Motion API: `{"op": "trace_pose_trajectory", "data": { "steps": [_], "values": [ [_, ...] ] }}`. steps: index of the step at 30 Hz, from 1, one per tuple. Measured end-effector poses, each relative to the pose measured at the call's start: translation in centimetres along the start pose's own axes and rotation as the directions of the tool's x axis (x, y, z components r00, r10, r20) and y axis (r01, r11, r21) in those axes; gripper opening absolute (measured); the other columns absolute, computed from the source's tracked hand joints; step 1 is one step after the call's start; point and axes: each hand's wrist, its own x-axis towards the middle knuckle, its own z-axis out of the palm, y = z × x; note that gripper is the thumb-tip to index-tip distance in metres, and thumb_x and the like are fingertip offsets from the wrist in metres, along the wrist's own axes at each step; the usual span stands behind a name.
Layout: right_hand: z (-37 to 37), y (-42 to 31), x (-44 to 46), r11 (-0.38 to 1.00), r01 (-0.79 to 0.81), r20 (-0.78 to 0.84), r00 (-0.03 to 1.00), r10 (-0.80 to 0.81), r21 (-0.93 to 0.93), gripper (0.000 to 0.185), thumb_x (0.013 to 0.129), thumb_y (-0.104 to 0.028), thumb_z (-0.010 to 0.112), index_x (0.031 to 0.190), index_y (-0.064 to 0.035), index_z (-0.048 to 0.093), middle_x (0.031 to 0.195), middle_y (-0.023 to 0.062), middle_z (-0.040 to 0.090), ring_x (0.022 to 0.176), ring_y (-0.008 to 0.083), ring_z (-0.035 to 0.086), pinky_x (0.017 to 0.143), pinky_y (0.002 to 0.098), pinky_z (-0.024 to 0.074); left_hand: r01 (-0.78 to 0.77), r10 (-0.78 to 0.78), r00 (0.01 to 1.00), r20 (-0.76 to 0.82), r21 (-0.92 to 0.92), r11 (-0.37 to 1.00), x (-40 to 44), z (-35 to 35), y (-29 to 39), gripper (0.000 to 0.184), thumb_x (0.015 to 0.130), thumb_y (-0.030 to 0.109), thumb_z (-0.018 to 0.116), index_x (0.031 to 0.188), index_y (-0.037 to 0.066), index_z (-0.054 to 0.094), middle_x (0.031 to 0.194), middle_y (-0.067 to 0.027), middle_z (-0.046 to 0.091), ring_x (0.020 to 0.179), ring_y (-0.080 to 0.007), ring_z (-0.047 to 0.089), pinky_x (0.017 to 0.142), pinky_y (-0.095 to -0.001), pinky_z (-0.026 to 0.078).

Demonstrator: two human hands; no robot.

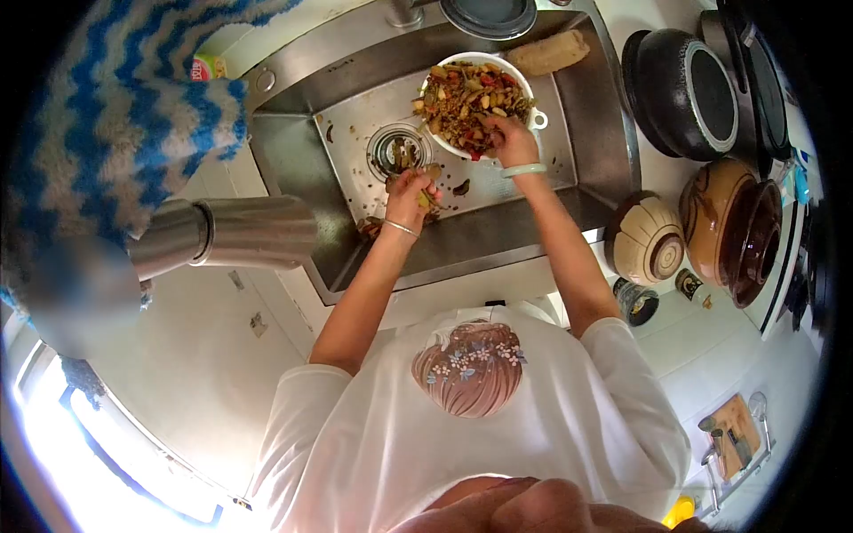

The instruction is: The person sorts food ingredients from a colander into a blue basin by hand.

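Observation:
A white colander [539, 119] heaped with mixed food pieces [471, 98], brown, yellow and red, stands in the steel sink [342, 133]. My right hand [511, 142] reaches over its near right edge, fingertips pressed together among the pieces; what they hold is too small to name. Left of the colander and near the drain [395, 149], my left hand [410, 197] is closed around some yellowish-brown food pieces [425, 197]. Loose scraps [460, 187] and small dark bits lie on the sink floor. More brown scraps lie beside my left wrist.
A beige loofah-like roll [549, 53] and a dark round lid [489, 13] are at the sink's back. Dark and brown pots [711, 93] stand to the right. A blue-striped cloth [160, 98] and a metal cylinder [253, 233] are at the left.

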Motion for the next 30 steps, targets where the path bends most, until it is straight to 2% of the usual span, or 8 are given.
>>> {"op": "trace_pose_trajectory", "data": {
  "steps": [5, 8, 13, 18, 22, 27, 29, 30],
  "values": [
    [-0.9, 1.1, 0.9, 0.979, 0.031, -0.127, 0.992, -0.005, 0.202, 0.024, 0.066, -0.007, 0.059, 0.090, -0.0102, 0.057, 0.098, 0.0135, 0.055, 0.082, 0.0312, 0.055, 0.067, 0.0372, 0.0454, -0.001, 0.001, 1.000, 0.019, -0.007, 1.000, 0.0, 0.2, 0.3, 0.006, 0.076, 0.005, 0.048, 0.077, 0.007, 0.043, 0.064, -0.0034, 0.047, 0.057, -0.0149, 0.050, 0.054, -0.0270, 0.043],
    [-1.2, 0.8, 1.1, 0.988, 0.150, -0.084, 0.986, -0.146, 0.046, 0.021, 0.067, -0.011, 0.060, 0.088, -0.0106, 0.058, 0.095, 0.0120, 0.056, 0.080, 0.0298, 0.056, 0.066, 0.0376, 0.0454, 0.014, -0.013, 0.999, 0.044, -0.032, 0.999, 0.4, 0.1, -0.2, 0.006, 0.076, 0.005, 0.049, 0.077, 0.007, 0.044, 0.064, -0.0031, 0.046, 0.056, -0.0147, 0.049, 0.052, -0.0268, 0.043],
    [-1.3, -0.5, 4.8, 0.962, -0.181, 0.064, 0.978, 0.198, -0.206, 0.020, 0.071, -0.011, 0.057, 0.090, -0.0136, 0.060, 0.094, 0.0137, 0.056, 0.082, 0.0296, 0.056, 0.068, 0.0365, 0.0456, 0.020, -0.019, 0.998, 0.054, -0.010, 1.000, 0.7, -0.2, -0.8, 0.007, 0.077, 0.009, 0.051, 0.075, 0.009, 0.044, 0.064, -0.0032, 0.045, 0.058, -0.0161, 0.047, 0.056, -0.0284, 0.042],
    [0.0, -1.3, 6.9, 0.851, -0.075, 0.302, 0.916, 0.265, -0.520, 0.038, 0.075, -0.009, 0.051, 0.110, -0.0210, 0.046, 0.102, 0.0100, 0.054, 0.090, 0.0266, 0.055, 0.071, 0.0384, 0.0465, 0.046, -0.045, 0.999, 0.027, -0.027, 0.999, 0.1, 0.7, -0.4, 0.004, 0.077, 0.007, 0.049, 0.076, 0.008, 0.045, 0.063, -0.0023, 0.046, 0.056, -0.0140, 0.048, 0.051, -0.0259, 0.042],
    [-0.6, -1.2, 6.5, 0.847, -0.017, 0.303, 0.930, 0.209, -0.531, 0.032, 0.076, -0.011, 0.051, 0.107, -0.0181, 0.049, 0.101, 0.0115, 0.054, 0.089, 0.0277, 0.055, 0.070, 0.0394, 0.0463, 0.034, -0.033, 0.995, 0.099, -0.004, 0.999, 0.4, 0.3, -0.5, 0.004, 0.077, 0.010, 0.050, 0.077, 0.008, 0.046, 0.062, -0.0024, 0.045, 0.054, -0.0146, 0.047, 0.050, -0.0263, 0.042],
    [-2.0, -2.5, 1.4, 0.991, -0.018, 0.022, 1.000, 0.021, -0.130, 0.026, 0.074, -0.022, 0.055, 0.095, -0.0069, 0.055, 0.097, 0.0174, 0.053, 0.085, 0.0314, 0.053, 0.070, 0.0384, 0.0438, 0.079, -0.084, 0.979, 0.187, 0.034, 0.996, 0.5, 0.8, 0.4, 0.011, 0.079, 0.015, 0.048, 0.085, 0.007, 0.050, 0.065, -0.0040, 0.050, 0.060, -0.0172, 0.052, 0.054, -0.0295, 0.044],
    [-2.8, -4.2, -0.9, 0.961, -0.001, 0.298, 0.951, -0.084, 0.275, 0.027, 0.074, -0.024, 0.056, 0.094, -0.0057, 0.055, 0.094, 0.0192, 0.053, 0.084, 0.0342, 0.052, 0.070, 0.0400, 0.0428, 0.150, -0.146, 0.988, 0.052, -0.079, 0.986, 0.5, 2.2, 0.7, 0.018, 0.080, 0.020, 0.045, 0.090, 0.006, 0.050, 0.072, -0.0078, 0.055, 0.066, -0.0222, 0.055, 0.060, -0.0334, 0.046],
    [-3.2, -5.0, -2.1, 0.963, -0.001, 0.290, 0.954, -0.080, 0.270, 0.027, 0.074, -0.024, 0.056, 0.094, -0.0057, 0.055, 0.094, 0.0192, 0.053, 0.084, 0.0342, 0.052, 0.070, 0.0400, 0.0428, 0.152, -0.147, 0.987, 0.062, -0.076, 0.985, 0.6, 2.9, 1.1, 0.018, 0.080, 0.020, 0.045, 0.090, 0.006, 0.050, 0.072, -0.0078, 0.055, 0.066, -0.0222, 0.055, 0.060, -0.0334, 0.046]
  ]
}}
